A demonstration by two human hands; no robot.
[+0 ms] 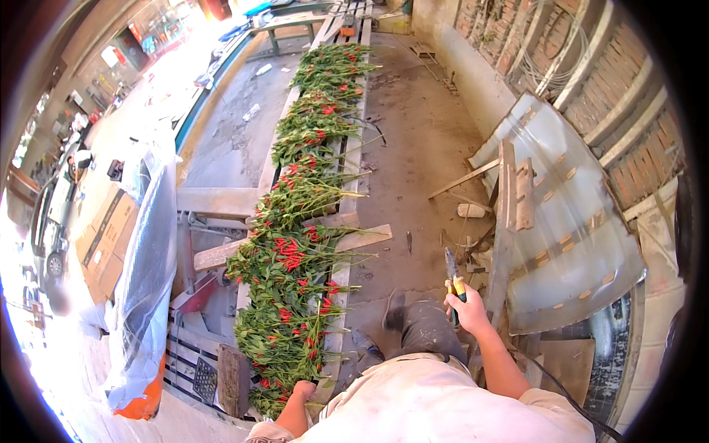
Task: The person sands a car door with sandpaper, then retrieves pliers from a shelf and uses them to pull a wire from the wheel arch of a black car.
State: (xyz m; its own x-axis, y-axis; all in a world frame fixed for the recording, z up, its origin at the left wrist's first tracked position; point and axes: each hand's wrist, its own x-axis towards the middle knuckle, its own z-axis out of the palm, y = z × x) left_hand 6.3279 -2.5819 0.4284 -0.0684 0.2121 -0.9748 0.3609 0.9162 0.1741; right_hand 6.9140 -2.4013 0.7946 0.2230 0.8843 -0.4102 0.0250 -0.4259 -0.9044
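A long row of cut chili pepper plants (284, 295), green-leaved with clusters of red peppers, lies across a slatted bench (347, 221). Their bare stems point right. My left hand (303, 389) is down at the near end of the row, fingers curled beside the stems; what they hold, if anything, is too small to make out. Away from the plants, to the right, my right hand (470, 308) is raised and wrapped round the yellow-and-dark handles of pruning shears (452, 267), blades pointing away from me.
A wooden block (233, 380) sits left of the row's near end. Further left are a plastic-wrapped bundle (148, 258) and a cardboard box (107, 240). A wooden trestle (506, 214) and a translucent sheet (569, 229) stand along the right. Dirt floor (406, 148) runs beside the bench.
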